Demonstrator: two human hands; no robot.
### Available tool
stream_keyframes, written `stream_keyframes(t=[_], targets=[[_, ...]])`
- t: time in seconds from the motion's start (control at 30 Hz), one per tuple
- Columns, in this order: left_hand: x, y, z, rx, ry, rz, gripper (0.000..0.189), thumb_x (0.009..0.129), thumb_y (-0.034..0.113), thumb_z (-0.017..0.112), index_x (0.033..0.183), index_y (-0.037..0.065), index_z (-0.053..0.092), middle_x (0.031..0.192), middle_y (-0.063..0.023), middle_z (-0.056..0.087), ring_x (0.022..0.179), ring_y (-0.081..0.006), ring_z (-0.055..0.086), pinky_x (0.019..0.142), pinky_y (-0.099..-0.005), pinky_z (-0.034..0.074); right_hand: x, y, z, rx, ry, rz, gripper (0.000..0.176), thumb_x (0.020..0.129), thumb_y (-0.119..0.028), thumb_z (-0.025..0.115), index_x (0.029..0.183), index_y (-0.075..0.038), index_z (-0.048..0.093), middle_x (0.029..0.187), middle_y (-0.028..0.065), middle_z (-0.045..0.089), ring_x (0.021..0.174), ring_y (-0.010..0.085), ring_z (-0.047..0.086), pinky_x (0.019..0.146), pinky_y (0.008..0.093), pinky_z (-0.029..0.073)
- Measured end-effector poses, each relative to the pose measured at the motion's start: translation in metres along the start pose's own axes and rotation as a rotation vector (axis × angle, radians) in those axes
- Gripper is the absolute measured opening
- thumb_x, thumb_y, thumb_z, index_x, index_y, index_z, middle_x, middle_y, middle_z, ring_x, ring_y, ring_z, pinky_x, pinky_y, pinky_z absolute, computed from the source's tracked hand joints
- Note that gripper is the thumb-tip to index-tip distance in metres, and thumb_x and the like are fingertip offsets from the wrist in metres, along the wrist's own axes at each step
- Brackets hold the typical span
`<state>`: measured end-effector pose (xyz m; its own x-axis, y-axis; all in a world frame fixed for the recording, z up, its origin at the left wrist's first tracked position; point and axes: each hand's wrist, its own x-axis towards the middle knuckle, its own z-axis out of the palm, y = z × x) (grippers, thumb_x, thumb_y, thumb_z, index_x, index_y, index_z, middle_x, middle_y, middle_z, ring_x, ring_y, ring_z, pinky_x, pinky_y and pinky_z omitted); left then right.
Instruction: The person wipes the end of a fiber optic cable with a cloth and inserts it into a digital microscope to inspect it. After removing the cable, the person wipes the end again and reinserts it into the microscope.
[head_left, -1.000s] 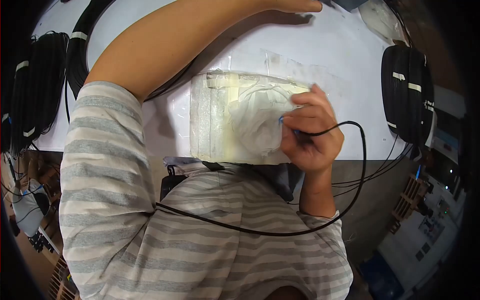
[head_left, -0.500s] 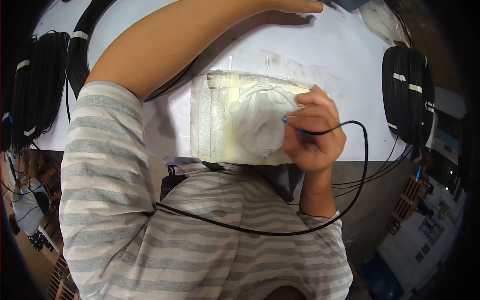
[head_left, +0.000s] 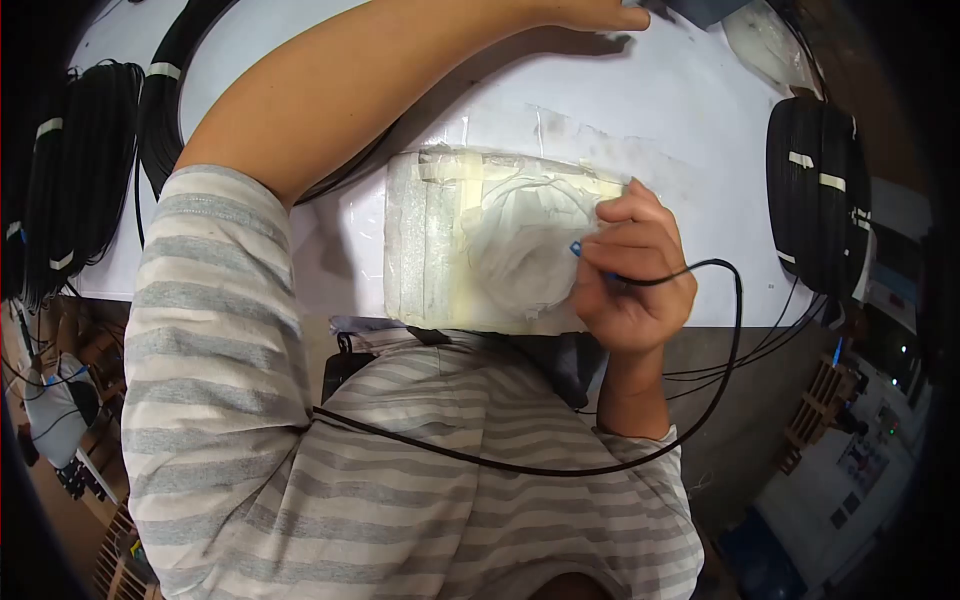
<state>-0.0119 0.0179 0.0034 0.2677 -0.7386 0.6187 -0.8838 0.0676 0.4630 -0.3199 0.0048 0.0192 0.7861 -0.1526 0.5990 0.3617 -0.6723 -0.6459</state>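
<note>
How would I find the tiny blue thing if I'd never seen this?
Look at the white table and find the taped white foam block at its near edge. The right hand rests on the block's right side, pinching a thin black cable. The blue tip sticks out of that hand at the cable's end, the only blue spot on that table.

Bright overhead light; arm shadow on white table [head_left: 700, 110]. Glare off taped plastic. Fisheye bending, dark vignetted corners; periphery soft.
</note>
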Motion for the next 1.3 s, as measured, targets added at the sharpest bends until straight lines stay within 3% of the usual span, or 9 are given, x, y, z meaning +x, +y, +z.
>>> stream_keyframes(t=[0.13,0.77,1.3], targets=[[0.001,0.000,-0.001,0.007,-0.015,-0.021,0.101,0.085,0.016,0.069,0.169,-0.002,0.015,0.173,-0.0300,0.025,0.143,-0.0487,0.051,0.117,-0.0455,0.048,0.000,-0.003,0.000,-0.016,-0.081,-0.009,0.025,0.065,0.003,0.079,0.087,-0.010,0.075,0.083,0.0037,0.071,0.100,0.0313,0.074,0.108,0.0624,0.051],[0.001,-0.002,0.004,0.026,0.024,0.004,0.100,0.086,0.016,0.068,0.169,-0.001,0.016,0.172,-0.0307,0.026,0.140,-0.0500,0.054,0.115,-0.0471,0.049,-0.001,-0.006,0.003,-0.128,-0.015,-0.027,0.026,0.065,0.003,0.078,0.084,-0.013,0.072,0.081,0.0004,0.069,0.096,0.0287,0.075,0.109,0.0640,0.049],[0.001,0.008,-0.006,-0.002,-0.072,-0.097,0.101,0.086,0.016,0.069,0.169,-0.001,0.015,0.172,-0.0308,0.026,0.139,-0.0496,0.055,0.114,-0.0469,0.050,-0.003,-0.005,0.004,-0.143,-0.028,-0.033,0.026,0.066,0.003,0.078,0.086,-0.013,0.072,0.080,0.0017,0.069,0.094,0.0285,0.075,0.110,0.0636,0.049]])
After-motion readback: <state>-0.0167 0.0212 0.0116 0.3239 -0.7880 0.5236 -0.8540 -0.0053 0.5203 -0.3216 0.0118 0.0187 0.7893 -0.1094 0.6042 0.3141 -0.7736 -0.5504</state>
